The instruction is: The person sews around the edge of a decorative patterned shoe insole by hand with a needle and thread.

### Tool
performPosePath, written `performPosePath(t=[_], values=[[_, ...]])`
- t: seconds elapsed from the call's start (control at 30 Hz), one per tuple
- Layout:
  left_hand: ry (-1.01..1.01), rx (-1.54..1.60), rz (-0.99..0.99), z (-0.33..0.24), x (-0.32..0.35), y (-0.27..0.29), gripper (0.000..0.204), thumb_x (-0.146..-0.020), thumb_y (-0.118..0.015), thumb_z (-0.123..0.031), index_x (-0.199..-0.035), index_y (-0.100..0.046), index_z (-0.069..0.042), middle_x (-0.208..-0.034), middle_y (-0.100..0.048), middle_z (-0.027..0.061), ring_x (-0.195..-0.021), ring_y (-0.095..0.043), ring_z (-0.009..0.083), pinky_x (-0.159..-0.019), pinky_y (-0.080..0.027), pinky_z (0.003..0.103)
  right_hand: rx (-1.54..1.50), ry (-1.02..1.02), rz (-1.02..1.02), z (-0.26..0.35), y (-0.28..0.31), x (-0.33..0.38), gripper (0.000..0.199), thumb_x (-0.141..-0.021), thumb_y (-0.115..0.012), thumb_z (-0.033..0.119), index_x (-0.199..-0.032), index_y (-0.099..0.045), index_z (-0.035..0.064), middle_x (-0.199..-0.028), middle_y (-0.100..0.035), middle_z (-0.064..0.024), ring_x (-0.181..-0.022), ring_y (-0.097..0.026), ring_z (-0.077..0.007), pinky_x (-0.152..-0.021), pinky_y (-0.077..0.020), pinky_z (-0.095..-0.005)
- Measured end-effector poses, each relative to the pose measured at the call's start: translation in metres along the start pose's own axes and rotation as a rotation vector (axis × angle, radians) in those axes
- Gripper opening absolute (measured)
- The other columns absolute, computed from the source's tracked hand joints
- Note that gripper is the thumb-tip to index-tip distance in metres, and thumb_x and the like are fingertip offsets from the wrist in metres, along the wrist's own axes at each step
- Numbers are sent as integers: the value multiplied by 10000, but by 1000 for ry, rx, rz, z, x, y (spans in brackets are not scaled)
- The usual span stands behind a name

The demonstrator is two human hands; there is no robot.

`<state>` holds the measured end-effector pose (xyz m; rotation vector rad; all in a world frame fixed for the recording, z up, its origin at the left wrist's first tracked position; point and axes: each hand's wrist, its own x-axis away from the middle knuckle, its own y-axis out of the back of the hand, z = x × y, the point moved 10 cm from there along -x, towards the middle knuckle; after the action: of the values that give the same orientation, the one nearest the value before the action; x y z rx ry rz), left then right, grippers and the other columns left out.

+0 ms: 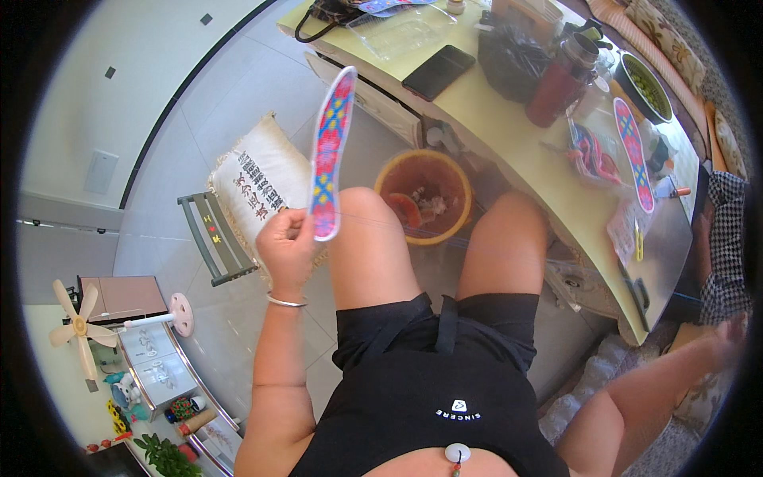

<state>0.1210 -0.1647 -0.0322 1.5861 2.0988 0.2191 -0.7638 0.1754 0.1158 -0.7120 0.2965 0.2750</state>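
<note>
My left hand pinches the lower end of an embroidered insole, held upright above my left knee. Its face is bright pink with blue and yellow motifs and a white edge. A thin thread runs from the insole across my thighs toward the right. My right hand is stretched far out to the right, at the picture's rim. Its fingers are smeared and partly dark, so what they hold cannot be made out. A second, matching insole lies on the table to the right.
The pale yellow table bears a black phone, a dark red flask, a black bag, a bowl of green food and a yellow cutter. Below are a waste bin and a cushioned chair.
</note>
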Motion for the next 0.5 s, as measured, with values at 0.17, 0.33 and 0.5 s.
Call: performPosePath(t=[0.17,0.33,0.5], values=[[355,610,260,-40,40,-91,73,-817,-669,36,-876,-626,34,-685,-623,52,-482,-503,60,-449,-404,181,470,262,516,-56,-176,223,244,-894,-542,70,-1116,-590,-16,-1030,-630,-124,-895,-625,-200,-843,-509,-317],[396,738,406,-73,72,-125,78,-822,-662,40,-888,-621,36,-694,-621,64,-469,-494,72,-449,-405,186,553,169,1106,-106,-324,458,135,-743,-661,-38,-859,-635,28,-735,-614,-116,-641,-618,-239,-573,-488,-304],[396,712,456,-84,80,-133,84,-822,-660,49,-892,-616,33,-715,-632,72,-488,-516,80,-456,-417,192,520,203,1267,-121,-337,513,130,-720,-678,12,-818,-603,52,-667,-575,-82,-593,-593,-263,-515,-468,-354]])
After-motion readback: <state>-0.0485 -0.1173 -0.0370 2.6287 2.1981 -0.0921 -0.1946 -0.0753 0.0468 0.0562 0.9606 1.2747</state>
